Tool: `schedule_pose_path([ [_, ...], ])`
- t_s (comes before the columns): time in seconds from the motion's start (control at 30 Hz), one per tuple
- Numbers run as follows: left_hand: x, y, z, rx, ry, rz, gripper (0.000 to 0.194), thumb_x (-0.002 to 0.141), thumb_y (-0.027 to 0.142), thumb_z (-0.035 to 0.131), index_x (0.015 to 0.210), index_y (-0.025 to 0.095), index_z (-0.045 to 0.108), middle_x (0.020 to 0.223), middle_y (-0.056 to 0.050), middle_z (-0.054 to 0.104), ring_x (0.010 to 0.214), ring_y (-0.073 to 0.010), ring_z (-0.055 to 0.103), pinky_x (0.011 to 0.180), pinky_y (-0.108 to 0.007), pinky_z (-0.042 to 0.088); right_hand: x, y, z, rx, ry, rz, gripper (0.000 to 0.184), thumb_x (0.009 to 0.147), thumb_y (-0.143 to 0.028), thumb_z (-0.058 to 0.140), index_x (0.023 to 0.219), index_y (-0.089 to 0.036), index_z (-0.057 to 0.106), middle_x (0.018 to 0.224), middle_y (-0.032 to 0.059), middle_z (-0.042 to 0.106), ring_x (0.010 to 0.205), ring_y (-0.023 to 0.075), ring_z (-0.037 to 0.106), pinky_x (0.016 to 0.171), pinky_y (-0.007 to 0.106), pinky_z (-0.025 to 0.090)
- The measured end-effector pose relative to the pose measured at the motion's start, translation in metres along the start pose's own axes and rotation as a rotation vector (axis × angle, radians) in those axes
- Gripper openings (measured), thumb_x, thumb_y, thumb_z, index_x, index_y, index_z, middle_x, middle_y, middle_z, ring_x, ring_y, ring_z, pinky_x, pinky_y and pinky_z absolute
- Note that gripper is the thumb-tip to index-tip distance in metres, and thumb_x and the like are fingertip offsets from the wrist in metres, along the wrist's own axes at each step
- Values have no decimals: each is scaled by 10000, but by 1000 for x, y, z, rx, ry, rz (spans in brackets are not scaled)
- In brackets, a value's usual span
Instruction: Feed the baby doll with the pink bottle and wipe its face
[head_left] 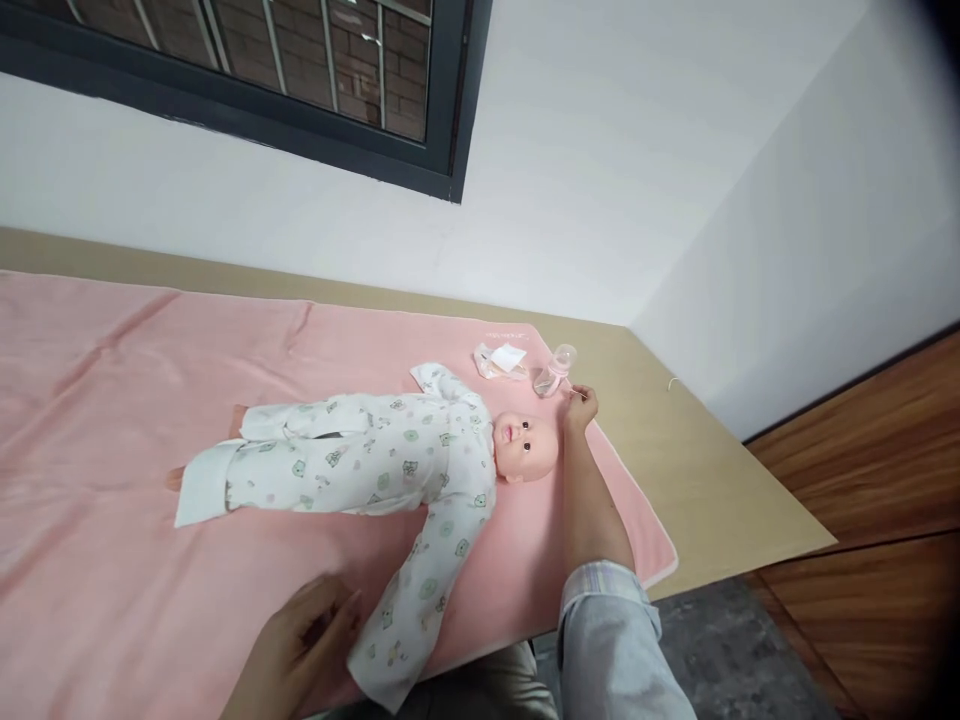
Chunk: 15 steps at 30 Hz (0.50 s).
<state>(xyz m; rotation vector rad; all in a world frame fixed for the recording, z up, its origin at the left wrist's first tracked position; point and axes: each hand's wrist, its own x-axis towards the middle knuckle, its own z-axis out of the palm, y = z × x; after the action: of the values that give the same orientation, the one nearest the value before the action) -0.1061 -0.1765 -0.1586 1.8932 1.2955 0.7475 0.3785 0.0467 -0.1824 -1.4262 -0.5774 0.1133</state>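
A baby doll (525, 447) in white pajamas with small green and grey animal prints (405, 440) lies on its back on a pink blanket (112, 400), head toward the right. My right hand (581, 408) is just beyond the doll's head, with fingers pinched on a thin white stick (576, 389) that looks like a cotton swab. The stick's tip is close to a small clear baby bottle (553, 372), which stands tilted in this view. Near the doll's sleeve, my left hand (319, 625) hovers with loosely curled fingers, thumb apart, and nothing visible in it.
A crumpled clear plastic bag with a white piece (508, 357) lies left of the bottle. Beige tabletop (712, 490) shows past the blanket's right edge. White walls, a dark-framed window (442, 150) and wooden panels (862, 440) surround the table.
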Motion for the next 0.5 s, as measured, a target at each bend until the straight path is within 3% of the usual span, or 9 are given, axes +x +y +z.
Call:
schedule_pose_path([
  [0.23,1,-20,10,179,-11,190,400,972,395,423,656,199,570,674,-24,609,671,-201,579,641,-284,446,-8,2,-23,11,-49,43,210,611,-194,412,741,-143,569,679,-12,588,645,108,550,709,254,468],
  [0.5,7,-28,11,204,-69,255,391,972,400,430,686,223,631,692,-23,640,683,-213,601,648,-299,458,-16,0,-25,-57,-119,50,201,605,-208,417,692,-146,588,657,5,631,596,119,566,649,247,458],
])
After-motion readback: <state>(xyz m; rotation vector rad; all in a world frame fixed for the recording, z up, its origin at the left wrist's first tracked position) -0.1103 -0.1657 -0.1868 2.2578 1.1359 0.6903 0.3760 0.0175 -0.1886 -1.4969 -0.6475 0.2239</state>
